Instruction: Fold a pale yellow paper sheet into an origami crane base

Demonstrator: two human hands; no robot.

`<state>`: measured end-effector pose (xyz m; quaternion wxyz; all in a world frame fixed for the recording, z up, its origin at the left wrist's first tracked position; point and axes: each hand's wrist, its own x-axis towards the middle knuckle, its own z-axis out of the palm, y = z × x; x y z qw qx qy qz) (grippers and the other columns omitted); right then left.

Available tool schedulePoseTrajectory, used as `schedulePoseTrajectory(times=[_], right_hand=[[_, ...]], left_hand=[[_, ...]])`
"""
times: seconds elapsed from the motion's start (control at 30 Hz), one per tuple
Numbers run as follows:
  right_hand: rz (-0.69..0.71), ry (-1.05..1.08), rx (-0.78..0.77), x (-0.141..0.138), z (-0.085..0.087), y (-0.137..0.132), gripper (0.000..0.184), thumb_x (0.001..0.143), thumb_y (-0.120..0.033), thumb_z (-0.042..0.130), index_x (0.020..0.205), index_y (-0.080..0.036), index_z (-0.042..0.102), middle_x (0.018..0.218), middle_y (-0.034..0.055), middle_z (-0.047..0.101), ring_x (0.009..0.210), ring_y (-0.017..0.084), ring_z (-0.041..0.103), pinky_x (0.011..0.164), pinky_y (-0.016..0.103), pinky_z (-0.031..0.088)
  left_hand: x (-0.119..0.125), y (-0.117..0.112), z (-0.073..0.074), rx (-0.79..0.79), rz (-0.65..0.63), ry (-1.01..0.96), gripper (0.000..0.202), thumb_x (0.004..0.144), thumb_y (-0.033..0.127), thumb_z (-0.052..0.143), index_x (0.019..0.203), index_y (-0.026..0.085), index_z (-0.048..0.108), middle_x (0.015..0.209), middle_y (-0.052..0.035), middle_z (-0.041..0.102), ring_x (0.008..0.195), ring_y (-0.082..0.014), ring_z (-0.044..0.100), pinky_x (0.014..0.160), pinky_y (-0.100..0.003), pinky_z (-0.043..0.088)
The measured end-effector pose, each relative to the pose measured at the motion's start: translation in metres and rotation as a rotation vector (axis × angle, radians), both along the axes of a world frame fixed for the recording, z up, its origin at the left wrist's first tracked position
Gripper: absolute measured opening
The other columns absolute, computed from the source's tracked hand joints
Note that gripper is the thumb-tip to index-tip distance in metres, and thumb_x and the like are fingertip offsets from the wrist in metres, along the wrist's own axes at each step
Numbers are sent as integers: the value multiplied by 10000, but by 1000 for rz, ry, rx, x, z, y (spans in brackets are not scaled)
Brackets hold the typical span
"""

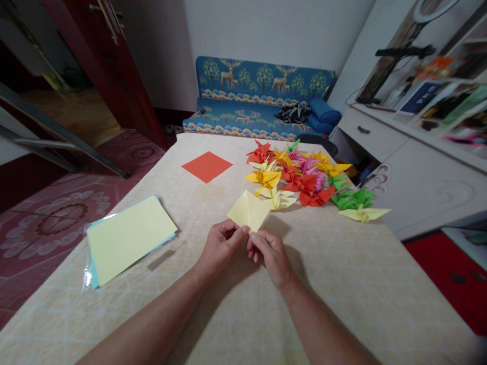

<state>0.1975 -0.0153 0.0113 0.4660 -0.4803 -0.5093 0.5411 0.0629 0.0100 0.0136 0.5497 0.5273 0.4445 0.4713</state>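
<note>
A pale yellow folded paper (pixel 249 210), diamond-shaped with a crease down its middle, is held up above the table by its near corner. My left hand (pixel 225 242) pinches that corner from the left, thumb on top. Close beside it, my right hand (pixel 271 252) pinches the same corner from the right, its other fingers curled under. Just beyond the paper's right edge lies a pale yellow paper crane (pixel 280 198). Farther off to the left, a red paper square (pixel 207 166) rests flat on the tablecloth.
Several folded cranes, among them a red crane (pixel 314 191) and a green crane (pixel 352 198), crowd the table's far right. A stack of yellow and blue paper sheets (pixel 131 241) lies on the left. Beyond the table (pixel 342 304) stand a blue sofa (pixel 243 109) and a white cabinet (pixel 429 177).
</note>
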Motion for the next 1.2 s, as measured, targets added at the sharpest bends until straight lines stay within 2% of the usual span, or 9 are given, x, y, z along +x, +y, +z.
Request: schedulePoseTrajectory(times=[0.17,0.37,0.57,0.73,0.93,1.07,1.2], right_hand=[[-58,32,-29,0,-2,1,264,799,-341,484,615,-160,538,559,-18,514,476,81,446,443,194,321],[-150,51,7,0,-3,2,202,798,-304,508,647,-171,505,550,-51,464,453,65,388,435,191,270],[-175,53,55,3,-8,2,247,823,-299,501,608,-177,485,492,-60,425,461,75,372,454,197,271],[-166,33,38,4,-11,3,290,812,-332,521,567,-185,469,454,-64,405,439,79,369,447,199,281],[-117,-12,7,2,-8,5,273,787,-325,510,555,-185,473,483,-56,416,448,82,386,439,201,282],[-99,-6,-15,2,-9,5,248,777,-334,505,585,-178,518,512,-41,454,461,90,398,432,208,285],[-209,29,11,6,-13,4,249,779,-338,516,584,-183,510,508,-44,449,478,101,396,445,221,292]], left_hand=[[0,-1,1,22,-2,4,298,740,332,678,542,133,579,479,23,503,468,-74,403,472,-214,278],[0,-2,1,37,-50,-17,275,754,346,665,585,131,637,495,4,563,462,-82,448,478,-211,307],[1,-4,7,-10,-144,-15,336,765,361,639,524,127,622,430,6,512,444,-94,444,466,-218,298],[0,-5,8,-32,-123,22,375,778,341,617,474,124,589,403,10,476,429,-92,425,459,-220,293],[1,-4,2,8,-95,91,347,782,391,613,607,97,667,583,-57,634,518,-119,501,494,-221,335],[2,-4,-1,11,-116,31,327,787,400,613,649,106,649,613,-47,631,548,-117,513,525,-215,357],[1,-6,-1,-10,-202,4,317,785,412,615,702,107,644,631,-37,596,559,-110,474,516,-208,336]])
